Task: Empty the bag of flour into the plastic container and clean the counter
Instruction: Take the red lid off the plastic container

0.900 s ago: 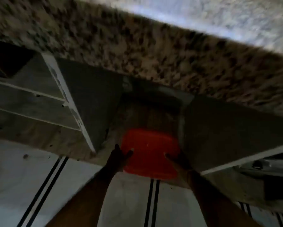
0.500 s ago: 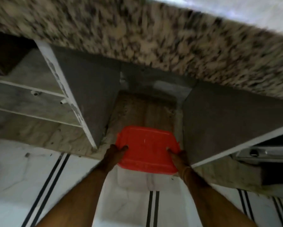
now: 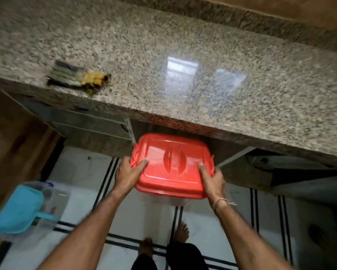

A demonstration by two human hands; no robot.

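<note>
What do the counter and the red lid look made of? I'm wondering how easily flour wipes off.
The counter looks like polished granite: a speckled grey-brown grain with glossy window reflections. The red lid looks like smooth moulded plastic, with a uniform colour, a soft sheen and raised ribs; the container beneath seems to be clear plastic. Both hands hold it, left hand and right hand.

counter: speckled granite (image 3: 124, 45), window glare | floor: white tile, black stripes (image 3: 81, 172) | wall: brown (image 3: 300, 8)
</note>
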